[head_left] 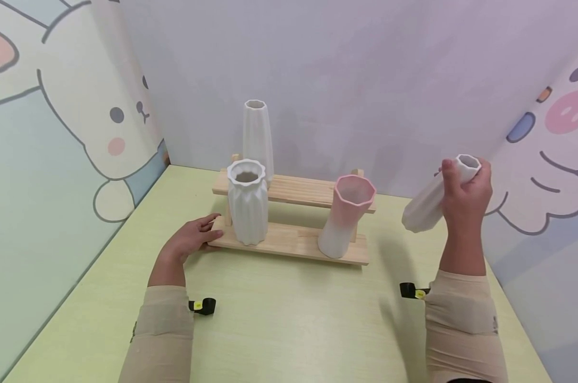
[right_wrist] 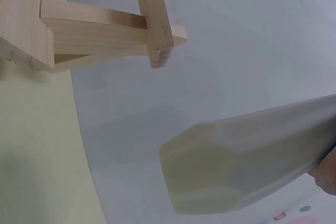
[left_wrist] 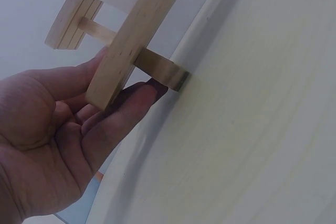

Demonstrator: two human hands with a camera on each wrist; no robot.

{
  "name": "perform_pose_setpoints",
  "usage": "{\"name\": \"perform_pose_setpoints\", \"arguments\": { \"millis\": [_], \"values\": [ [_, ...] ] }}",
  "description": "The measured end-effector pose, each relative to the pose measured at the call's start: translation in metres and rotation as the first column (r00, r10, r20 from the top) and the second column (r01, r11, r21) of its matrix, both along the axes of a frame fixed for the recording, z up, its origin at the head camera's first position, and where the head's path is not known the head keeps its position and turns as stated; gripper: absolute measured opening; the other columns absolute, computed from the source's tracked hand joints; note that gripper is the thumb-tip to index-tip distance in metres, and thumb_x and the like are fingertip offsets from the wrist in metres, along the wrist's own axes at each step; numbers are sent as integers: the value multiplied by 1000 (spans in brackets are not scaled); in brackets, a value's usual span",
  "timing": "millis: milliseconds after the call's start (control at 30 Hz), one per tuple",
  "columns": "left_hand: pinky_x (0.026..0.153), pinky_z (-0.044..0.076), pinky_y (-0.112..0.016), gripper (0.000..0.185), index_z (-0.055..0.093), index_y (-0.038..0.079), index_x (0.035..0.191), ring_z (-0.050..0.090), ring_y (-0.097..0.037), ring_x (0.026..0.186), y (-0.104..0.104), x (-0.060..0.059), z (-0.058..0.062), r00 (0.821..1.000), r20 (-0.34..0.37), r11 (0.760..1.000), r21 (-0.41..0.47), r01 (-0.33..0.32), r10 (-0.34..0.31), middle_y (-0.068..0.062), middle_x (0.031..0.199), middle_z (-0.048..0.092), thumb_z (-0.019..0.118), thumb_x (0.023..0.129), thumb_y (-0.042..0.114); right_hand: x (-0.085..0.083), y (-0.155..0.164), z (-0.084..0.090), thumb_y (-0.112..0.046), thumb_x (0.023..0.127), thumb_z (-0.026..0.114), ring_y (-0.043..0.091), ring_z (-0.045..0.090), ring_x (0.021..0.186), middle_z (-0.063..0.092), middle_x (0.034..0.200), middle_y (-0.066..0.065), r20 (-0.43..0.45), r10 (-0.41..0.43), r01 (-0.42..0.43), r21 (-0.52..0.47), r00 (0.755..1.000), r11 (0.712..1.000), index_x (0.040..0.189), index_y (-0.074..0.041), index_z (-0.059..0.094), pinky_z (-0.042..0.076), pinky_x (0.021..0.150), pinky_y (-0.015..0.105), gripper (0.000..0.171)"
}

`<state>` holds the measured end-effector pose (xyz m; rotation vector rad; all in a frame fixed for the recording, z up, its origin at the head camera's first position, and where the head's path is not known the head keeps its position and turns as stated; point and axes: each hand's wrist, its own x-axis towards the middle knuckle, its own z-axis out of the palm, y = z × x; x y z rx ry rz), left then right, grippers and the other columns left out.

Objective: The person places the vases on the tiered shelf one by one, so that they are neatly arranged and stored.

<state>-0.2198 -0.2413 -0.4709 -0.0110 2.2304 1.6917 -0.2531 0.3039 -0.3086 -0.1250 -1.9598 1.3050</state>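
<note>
Slim white faceted ceramic vase (head_left: 429, 201) hangs tilted, well right of the two-step wooden rack (head_left: 293, 242); my right hand (head_left: 466, 194) grips its neck, left hand (head_left: 193, 238) rests loosely spread against the rack's end.

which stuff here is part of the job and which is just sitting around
In use: white vase gripped tilted by the right hand; wooden rack, its end touched by the left hand.
Just there: ribbed white vase, pink vase, tall white vase.

Tall vase's (head_left: 257, 135) base behind ribbed vase (head_left: 248, 202)
</note>
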Motion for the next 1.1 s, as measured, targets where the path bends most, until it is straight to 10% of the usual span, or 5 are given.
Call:
{"name": "perform_pose_setpoints", "arguments": {
  "millis": [1100],
  "values": [
    [82, 51, -35, 73, 24, 20, 148, 64, -23, 95, -1, 2, 3, 1000, -17, 999, -38, 14, -15, -15, 151, 16, 63, 88, 34, -1, -13, 15, -36, 84, 65, 8, 57, 77, 63, 86, -7, -21, 25, -25, 12, 999, 1000, 109, -20, 53, 41, 65, 22, 32]
  ]
}}
